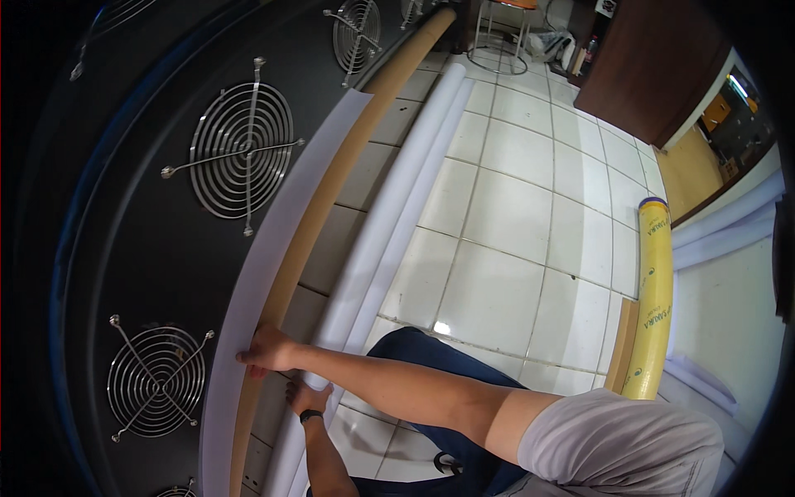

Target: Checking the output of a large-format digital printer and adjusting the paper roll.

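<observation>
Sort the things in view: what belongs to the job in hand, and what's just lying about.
In the job, it seems:
Brown cardboard tube, right hand on it
White sheet running along the tube
Long white roll, left hand on it

Apparently just lying about:
Yellow-wrapped roll
Metal-legged stool
Bottle near the stool

Right hand gripping brown cardboard tube beside white sheet; banded left hand on white roll. Metal fan grilles left, yellow roll right, white tiled floor.
</observation>
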`<action>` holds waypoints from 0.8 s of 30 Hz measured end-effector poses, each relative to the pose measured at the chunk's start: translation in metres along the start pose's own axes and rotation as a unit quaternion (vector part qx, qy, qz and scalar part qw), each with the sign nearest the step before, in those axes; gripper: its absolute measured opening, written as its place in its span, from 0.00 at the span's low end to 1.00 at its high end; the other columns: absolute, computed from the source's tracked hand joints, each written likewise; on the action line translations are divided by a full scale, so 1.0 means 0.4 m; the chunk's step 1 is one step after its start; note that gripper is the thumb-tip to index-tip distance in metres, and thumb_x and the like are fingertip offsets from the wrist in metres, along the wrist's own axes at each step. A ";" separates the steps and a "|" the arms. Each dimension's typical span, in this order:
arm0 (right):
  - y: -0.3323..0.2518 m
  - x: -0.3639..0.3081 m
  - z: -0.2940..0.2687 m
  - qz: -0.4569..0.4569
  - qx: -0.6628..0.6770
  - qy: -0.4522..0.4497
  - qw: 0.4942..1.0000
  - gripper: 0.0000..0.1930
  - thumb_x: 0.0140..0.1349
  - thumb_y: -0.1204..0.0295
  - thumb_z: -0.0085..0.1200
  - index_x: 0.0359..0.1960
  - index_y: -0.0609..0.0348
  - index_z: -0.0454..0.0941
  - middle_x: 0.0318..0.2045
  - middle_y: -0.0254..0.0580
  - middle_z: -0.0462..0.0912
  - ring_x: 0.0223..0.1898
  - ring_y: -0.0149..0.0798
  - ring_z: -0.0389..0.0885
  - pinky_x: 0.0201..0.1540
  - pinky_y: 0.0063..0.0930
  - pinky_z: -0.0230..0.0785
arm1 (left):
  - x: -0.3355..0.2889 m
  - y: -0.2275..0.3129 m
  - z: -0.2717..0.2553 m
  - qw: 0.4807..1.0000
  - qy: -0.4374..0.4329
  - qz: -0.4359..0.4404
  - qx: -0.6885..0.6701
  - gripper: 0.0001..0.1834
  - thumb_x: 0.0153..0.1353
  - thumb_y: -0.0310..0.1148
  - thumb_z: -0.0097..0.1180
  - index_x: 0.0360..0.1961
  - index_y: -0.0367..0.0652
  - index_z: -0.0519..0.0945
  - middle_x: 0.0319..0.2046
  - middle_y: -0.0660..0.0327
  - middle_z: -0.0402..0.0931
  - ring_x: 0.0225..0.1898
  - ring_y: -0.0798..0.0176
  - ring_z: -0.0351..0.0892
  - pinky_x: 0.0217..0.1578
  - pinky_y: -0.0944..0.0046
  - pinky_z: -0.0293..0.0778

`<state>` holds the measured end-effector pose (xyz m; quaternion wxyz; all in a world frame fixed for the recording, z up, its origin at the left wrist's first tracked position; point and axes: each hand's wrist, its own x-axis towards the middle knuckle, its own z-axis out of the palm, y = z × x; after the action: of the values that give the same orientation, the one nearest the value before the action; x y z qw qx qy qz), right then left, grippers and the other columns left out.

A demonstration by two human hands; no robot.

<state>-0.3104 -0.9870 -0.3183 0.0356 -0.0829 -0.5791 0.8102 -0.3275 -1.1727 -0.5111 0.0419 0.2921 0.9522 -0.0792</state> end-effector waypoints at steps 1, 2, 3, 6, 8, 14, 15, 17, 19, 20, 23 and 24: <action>-0.002 0.002 0.004 -0.004 -0.015 -0.001 1.000 0.17 0.65 0.66 0.54 0.27 0.73 0.80 0.23 0.49 0.84 0.25 0.36 0.86 0.32 0.27 0.81 | 0.018 -0.016 0.001 1.000 -0.020 0.004 -0.004 0.53 0.30 0.60 0.73 0.52 0.34 0.66 0.46 0.46 0.72 0.46 0.46 0.74 0.49 0.49 0.70; -0.005 0.000 0.008 -0.008 -0.029 -0.002 1.000 0.17 0.64 0.67 0.54 0.27 0.73 0.80 0.23 0.49 0.84 0.25 0.36 0.86 0.31 0.27 0.81 | 0.036 -0.031 -0.002 0.999 -0.041 0.008 -0.008 0.56 0.31 0.61 0.73 0.55 0.33 0.65 0.48 0.44 0.72 0.48 0.46 0.74 0.50 0.49 0.70; -0.008 -0.007 0.011 -0.010 -0.027 0.004 1.000 0.17 0.64 0.67 0.54 0.27 0.73 0.80 0.23 0.49 0.84 0.25 0.36 0.86 0.31 0.27 0.81 | 0.052 -0.043 -0.005 0.997 -0.082 0.006 0.000 0.62 0.33 0.62 0.72 0.61 0.30 0.59 0.52 0.41 0.69 0.52 0.44 0.73 0.53 0.48 0.69; -0.008 -0.014 0.011 -0.030 -0.093 0.015 0.995 0.17 0.64 0.67 0.54 0.26 0.73 0.80 0.22 0.47 0.84 0.24 0.35 0.85 0.30 0.26 0.80 | 0.048 -0.042 -0.007 0.995 -0.098 -0.009 -0.004 0.65 0.34 0.62 0.72 0.65 0.29 0.55 0.54 0.40 0.68 0.54 0.43 0.72 0.55 0.48 0.69; 0.001 -0.008 0.001 -0.037 -0.100 0.000 0.994 0.17 0.64 0.66 0.53 0.25 0.71 0.80 0.21 0.44 0.84 0.23 0.33 0.85 0.29 0.25 0.78 | 0.047 -0.013 -0.006 0.996 -0.092 -0.013 0.002 0.62 0.34 0.62 0.72 0.62 0.31 0.58 0.54 0.40 0.68 0.53 0.42 0.72 0.54 0.47 0.69; 0.003 -0.007 -0.008 -0.037 -0.082 -0.015 0.996 0.20 0.65 0.63 0.53 0.22 0.69 0.81 0.19 0.41 0.84 0.22 0.32 0.85 0.29 0.23 0.78 | -0.034 0.021 0.018 1.000 -0.025 -0.009 -0.007 0.53 0.33 0.64 0.70 0.53 0.37 0.66 0.49 0.44 0.70 0.52 0.42 0.71 0.52 0.42 0.67; 0.001 -0.005 -0.011 -0.046 -0.090 -0.010 0.995 0.20 0.65 0.63 0.53 0.21 0.69 0.81 0.19 0.41 0.84 0.22 0.31 0.85 0.29 0.24 0.78 | -0.045 0.032 0.045 0.998 -0.024 -0.005 -0.059 0.52 0.35 0.61 0.70 0.55 0.37 0.64 0.52 0.44 0.68 0.54 0.41 0.68 0.56 0.39 0.62; 0.000 -0.008 -0.011 -0.042 -0.091 -0.010 0.995 0.20 0.65 0.63 0.53 0.21 0.68 0.81 0.19 0.41 0.84 0.22 0.31 0.84 0.28 0.23 0.78 | -0.079 0.057 0.071 0.994 0.079 0.045 -0.053 0.50 0.41 0.56 0.67 0.59 0.35 0.61 0.53 0.46 0.66 0.55 0.43 0.67 0.58 0.38 0.58; -0.004 -0.007 -0.007 -0.037 -0.092 -0.009 0.995 0.20 0.65 0.63 0.53 0.20 0.67 0.81 0.19 0.40 0.84 0.21 0.30 0.84 0.28 0.23 0.78 | -0.083 0.075 0.068 0.992 0.102 0.056 -0.052 0.47 0.45 0.54 0.65 0.59 0.35 0.61 0.52 0.47 0.66 0.55 0.44 0.66 0.58 0.38 0.58; -0.006 -0.007 0.000 -0.041 -0.097 -0.007 0.994 0.20 0.65 0.62 0.53 0.20 0.67 0.81 0.19 0.40 0.84 0.21 0.30 0.84 0.28 0.23 0.77 | -0.077 0.078 0.080 0.994 0.085 0.057 -0.034 0.44 0.47 0.51 0.62 0.59 0.35 0.61 0.51 0.47 0.66 0.54 0.44 0.66 0.58 0.39 0.58; -0.010 -0.003 0.017 -0.037 -0.093 -0.008 0.995 0.21 0.65 0.62 0.53 0.20 0.66 0.81 0.19 0.40 0.84 0.22 0.30 0.84 0.28 0.23 0.77 | -0.063 0.098 0.103 0.997 0.075 0.029 -0.021 0.39 0.51 0.48 0.58 0.59 0.34 0.62 0.50 0.48 0.67 0.53 0.44 0.67 0.58 0.40 0.58; -0.010 -0.004 0.018 -0.031 -0.082 -0.010 0.996 0.21 0.65 0.62 0.53 0.20 0.66 0.81 0.19 0.40 0.84 0.22 0.30 0.84 0.28 0.23 0.77 | -0.057 0.112 0.102 0.996 0.083 0.001 -0.022 0.37 0.53 0.46 0.57 0.59 0.33 0.63 0.49 0.48 0.67 0.52 0.44 0.67 0.57 0.41 0.58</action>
<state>-0.3104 -0.9928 -0.3121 0.0483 -0.0593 -0.6465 0.7591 -0.2821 -1.1560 -0.5539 -0.0308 0.2972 0.9537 -0.0333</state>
